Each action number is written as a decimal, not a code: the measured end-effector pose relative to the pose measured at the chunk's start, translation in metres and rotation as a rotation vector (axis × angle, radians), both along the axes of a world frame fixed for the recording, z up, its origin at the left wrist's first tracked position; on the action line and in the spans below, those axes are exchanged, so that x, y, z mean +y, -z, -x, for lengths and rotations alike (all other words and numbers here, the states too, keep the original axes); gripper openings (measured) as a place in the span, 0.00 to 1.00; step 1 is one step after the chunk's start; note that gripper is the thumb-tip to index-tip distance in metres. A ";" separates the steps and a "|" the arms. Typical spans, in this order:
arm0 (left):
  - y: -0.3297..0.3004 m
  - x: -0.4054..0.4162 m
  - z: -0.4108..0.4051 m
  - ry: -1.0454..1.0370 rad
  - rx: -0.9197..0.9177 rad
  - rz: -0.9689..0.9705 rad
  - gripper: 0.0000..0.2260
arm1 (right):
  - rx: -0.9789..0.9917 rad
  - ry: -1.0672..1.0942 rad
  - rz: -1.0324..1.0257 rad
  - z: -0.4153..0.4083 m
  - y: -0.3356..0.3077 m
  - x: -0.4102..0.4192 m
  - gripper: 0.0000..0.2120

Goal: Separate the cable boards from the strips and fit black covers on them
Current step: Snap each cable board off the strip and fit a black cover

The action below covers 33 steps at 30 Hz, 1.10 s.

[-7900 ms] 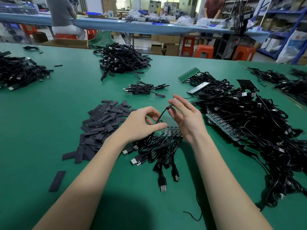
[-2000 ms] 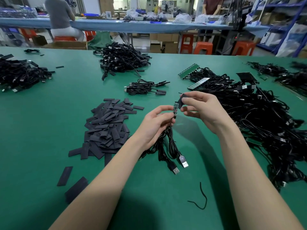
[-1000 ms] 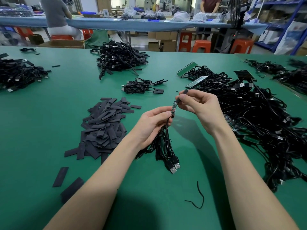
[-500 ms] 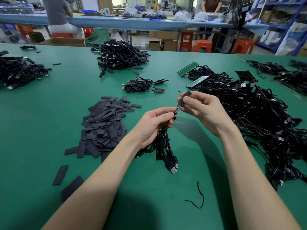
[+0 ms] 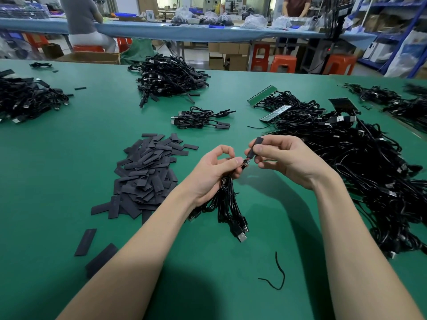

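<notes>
A: Start at the left; what lies there?

B: A loose heap of black covers (image 5: 147, 172) on the green table (image 5: 69, 146), near the left hand (image 5: 212, 174); I judge it sits there so the next sleeve is an easy reach.

A: And that hand?

B: Its fingers are curled round a bundle of cables (image 5: 227, 204) whose USB plugs hang down to the table; thumb and forefinger pinch the base of a small cable board (image 5: 245, 163), probably to steady it.

A: The right hand (image 5: 284, 162)?

B: It pinches one black cover (image 5: 254, 147), tilted, its lower mouth already over the board's tip; only a short stretch of board shows between the two hands; the sleeve looks partly on, not seated.

A: Further right?

B: A big tangle of cables with green strips (image 5: 262, 94), apparently the unseparated stock.

A: Any writing?

B: None I can read; the board's markings are too small.
</notes>
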State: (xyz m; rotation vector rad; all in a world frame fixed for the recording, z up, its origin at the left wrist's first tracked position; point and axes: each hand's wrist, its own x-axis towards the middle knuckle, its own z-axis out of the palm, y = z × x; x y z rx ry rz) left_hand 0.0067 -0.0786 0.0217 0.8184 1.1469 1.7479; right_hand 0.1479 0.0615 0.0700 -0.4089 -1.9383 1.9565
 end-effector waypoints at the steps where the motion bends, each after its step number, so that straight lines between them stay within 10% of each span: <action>1: 0.000 0.000 0.000 0.000 0.004 0.003 0.08 | -0.001 0.000 0.001 0.000 -0.001 0.000 0.10; 33: 0.005 0.005 -0.005 -0.175 0.167 -0.030 0.06 | 0.103 0.154 0.236 0.010 0.017 -0.003 0.12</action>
